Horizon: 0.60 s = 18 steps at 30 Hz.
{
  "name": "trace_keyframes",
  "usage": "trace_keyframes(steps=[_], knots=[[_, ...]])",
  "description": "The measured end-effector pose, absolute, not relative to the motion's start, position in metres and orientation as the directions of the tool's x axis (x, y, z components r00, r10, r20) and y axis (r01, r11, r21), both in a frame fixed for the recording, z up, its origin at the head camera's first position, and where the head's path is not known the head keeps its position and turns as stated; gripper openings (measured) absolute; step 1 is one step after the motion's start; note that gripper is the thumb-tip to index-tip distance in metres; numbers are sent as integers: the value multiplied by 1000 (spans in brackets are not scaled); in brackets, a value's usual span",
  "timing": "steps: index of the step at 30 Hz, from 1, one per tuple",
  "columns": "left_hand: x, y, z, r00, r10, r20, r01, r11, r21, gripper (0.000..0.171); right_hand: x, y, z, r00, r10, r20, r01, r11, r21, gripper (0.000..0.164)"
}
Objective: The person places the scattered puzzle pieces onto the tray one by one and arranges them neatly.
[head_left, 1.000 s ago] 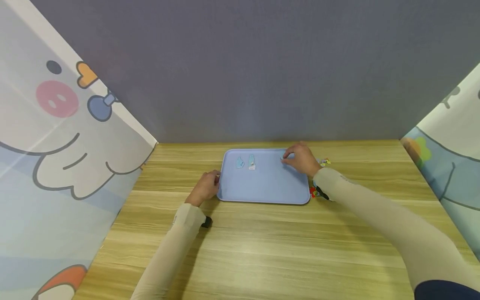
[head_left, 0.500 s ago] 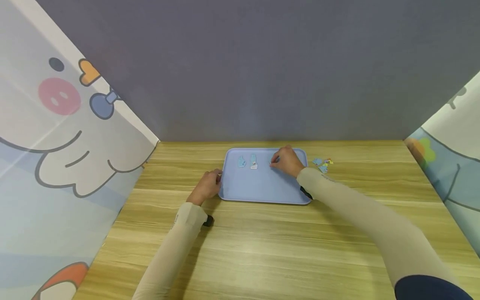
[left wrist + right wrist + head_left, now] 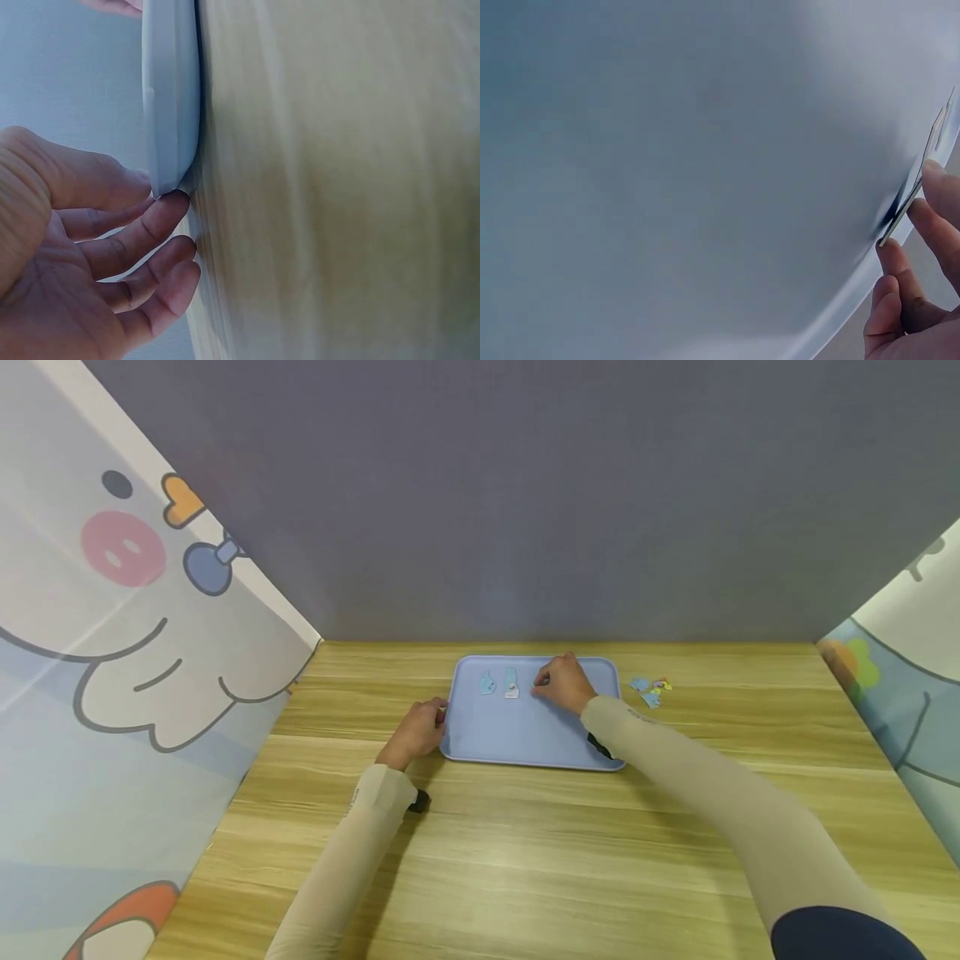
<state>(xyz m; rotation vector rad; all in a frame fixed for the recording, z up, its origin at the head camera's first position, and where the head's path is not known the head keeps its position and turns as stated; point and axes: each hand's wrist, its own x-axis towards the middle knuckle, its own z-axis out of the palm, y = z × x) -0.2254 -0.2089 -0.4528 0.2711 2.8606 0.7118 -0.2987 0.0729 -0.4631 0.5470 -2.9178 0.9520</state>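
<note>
A light-blue rectangular tray (image 3: 517, 739) lies on the wooden table. My left hand (image 3: 417, 731) is at its left end; the left wrist view has thumb and fingertips pinching the corner of the tray rim (image 3: 169, 105). Over the tray's back right part, my right hand (image 3: 566, 685) pinches a thin flat piece, seen nearly edge-on as a puzzle piece (image 3: 934, 133) in the right wrist view. Its printed face is hidden. To the left of that hand lie a pale-blue puzzle piece (image 3: 487, 683) and a blue-and-white puzzle piece (image 3: 512, 683), side by side and apart.
Right of the tray, several loose puzzle pieces (image 3: 651, 699), blue, yellow and multicoloured, lie on the wooden table (image 3: 525, 852). A grey panel (image 3: 487, 510) rises along the table's back edge. Cartoon-printed panels (image 3: 112, 693) stand at both sides.
My right hand has moved left across the tray with its piece, nearing the two pieces lying there. The loose pieces on the right have come into fuller view. My left hand stays at the tray's end.
</note>
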Motion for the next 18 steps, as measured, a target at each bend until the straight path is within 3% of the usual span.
trace_keyframes(steps=[12,18], knots=[[-226,-210,-451,-965,245,-96,174,867,467,38,-295,70,-465,-926,-324,192,-376,758,-533,9],[-224,-210,-449,-965,237,-108,161,870,466,39,-291,74,-455,-927,-336,167,-371,753,-543,17]])
